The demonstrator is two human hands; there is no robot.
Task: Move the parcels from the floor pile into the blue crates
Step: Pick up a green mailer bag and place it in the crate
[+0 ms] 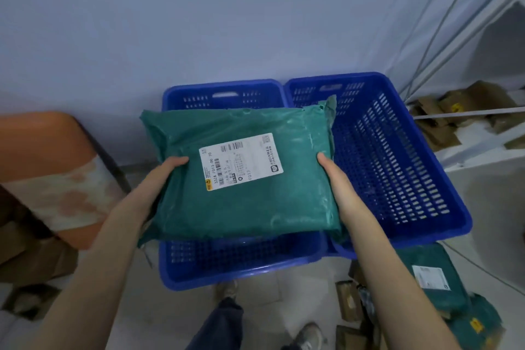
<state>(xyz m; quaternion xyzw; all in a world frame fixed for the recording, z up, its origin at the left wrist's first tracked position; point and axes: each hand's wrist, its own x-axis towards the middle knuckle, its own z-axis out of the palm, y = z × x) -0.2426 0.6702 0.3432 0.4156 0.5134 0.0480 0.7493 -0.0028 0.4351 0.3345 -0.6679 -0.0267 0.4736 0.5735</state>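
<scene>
Nearest the camera, a shoe [308,335] and a trouser leg [218,324] stand on the floor [142,307] in front of the left blue crate [235,267]. To the right of that crate, green and brown parcels [434,284] lie piled on the floor. Above the left blue crate, the left hand [159,176] and right hand [335,176] are clamped on opposite edges of a green parcel [241,202], label [241,160] up, thumbs on top. The right blue crate [397,165] touches the left crate's right side. Beyond both crates is a pale wall [227,23].
</scene>
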